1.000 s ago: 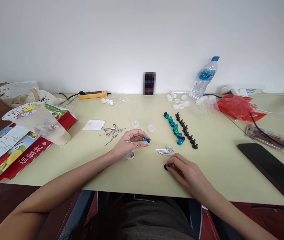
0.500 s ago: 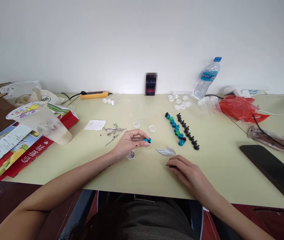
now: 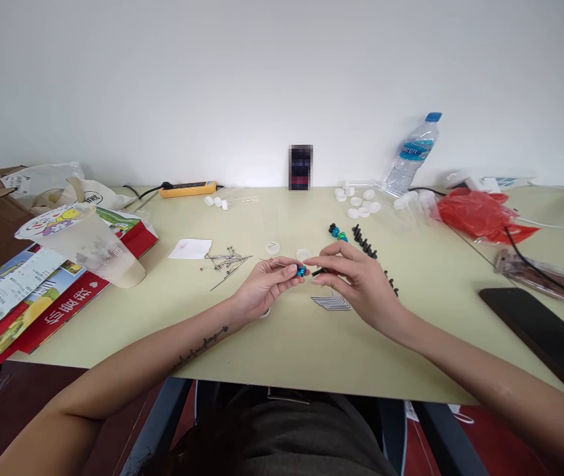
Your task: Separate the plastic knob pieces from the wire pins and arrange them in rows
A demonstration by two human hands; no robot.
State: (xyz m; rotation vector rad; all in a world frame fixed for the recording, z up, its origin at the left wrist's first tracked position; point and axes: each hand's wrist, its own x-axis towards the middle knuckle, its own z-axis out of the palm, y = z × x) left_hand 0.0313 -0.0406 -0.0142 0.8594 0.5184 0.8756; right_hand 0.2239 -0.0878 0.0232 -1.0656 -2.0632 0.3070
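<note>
My left hand (image 3: 266,283) is closed around a small shiny blue metal knob (image 3: 301,271); a thin pin-like rod also shows between its fingers. Just to the right, my right hand (image 3: 368,284) pinches a black stemmed knob (image 3: 319,272), its stem turned toward the blue one. A small gap seems to lie between the two pieces. Below the right fingers is a stack of bent hex keys (image 3: 332,302). Blue and green knobs (image 3: 338,233) and a row of black stemmed knobs (image 3: 363,242) lie beyond, partly hidden by that hand.
Loose metal pins (image 3: 227,261) lie beside a scrap of white paper (image 3: 190,249). White caps (image 3: 272,248) sit behind my hands. A plastic cup (image 3: 108,248) leans at left, a water bottle (image 3: 413,158) against the wall. A dark phone (image 3: 534,337) rests at right.
My right hand has risen from near the table's front and come left to the blue knob, carrying the black stemmed knob. The left hand has shifted slightly right and turned.
</note>
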